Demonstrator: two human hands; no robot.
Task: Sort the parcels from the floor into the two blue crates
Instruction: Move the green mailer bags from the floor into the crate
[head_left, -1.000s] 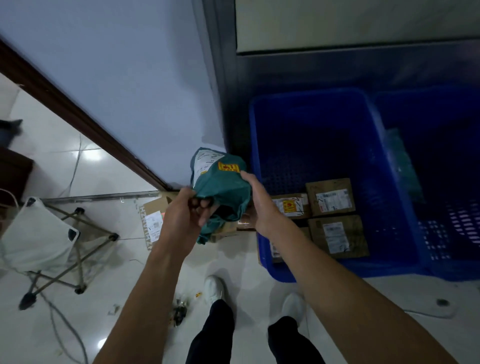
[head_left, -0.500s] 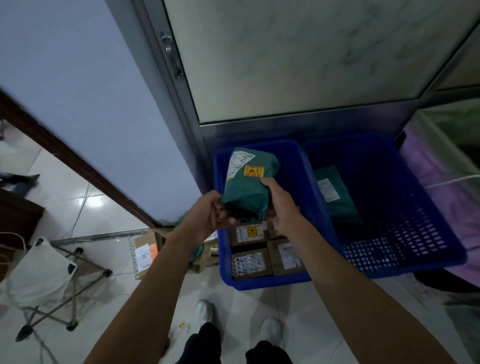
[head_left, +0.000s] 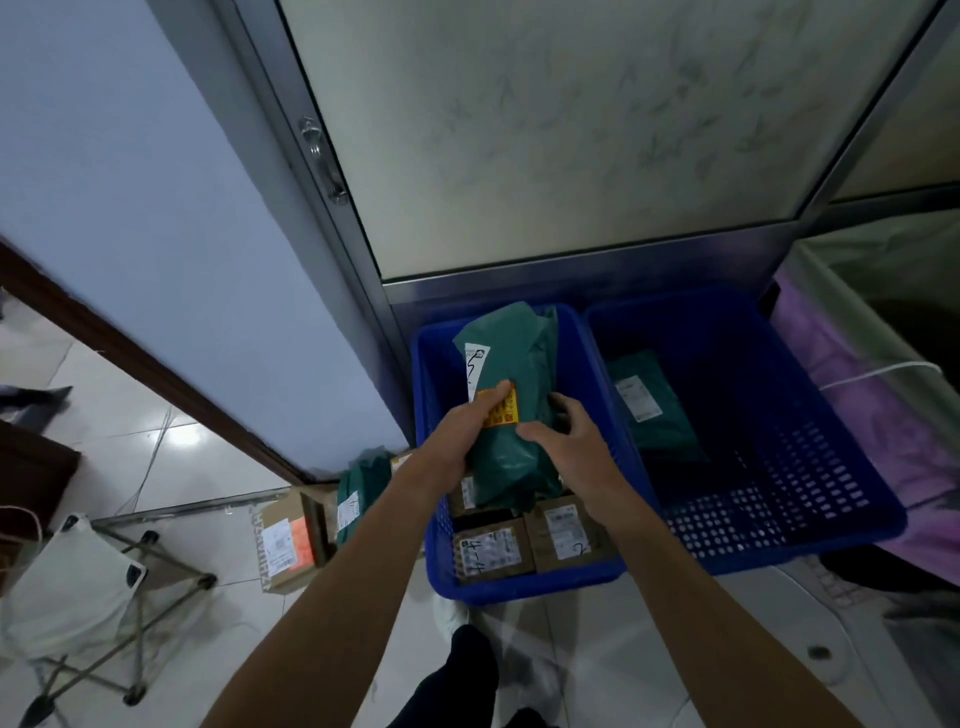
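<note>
Hands, left hand (head_left: 465, 431) and right hand (head_left: 571, 441), clasped a green mailer (head_left: 511, 410) over the left crate (head_left: 431, 467), which held brown boxes (head_left: 493, 551), one marked "4-4"; the right crate (head_left: 831, 525) held another green bag (head_left: 660, 410).

Home entry: tiled floor (head_left: 218, 670), metal door (head_left: 519, 156), parcels w/ labels.

head-worn view, looking steeply down, close overhead

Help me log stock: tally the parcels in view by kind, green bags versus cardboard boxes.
Green bags: 3 (held, right crate, floor)
Cardboard boxes: 4 (left crate, floor)
Total: 7
</note>
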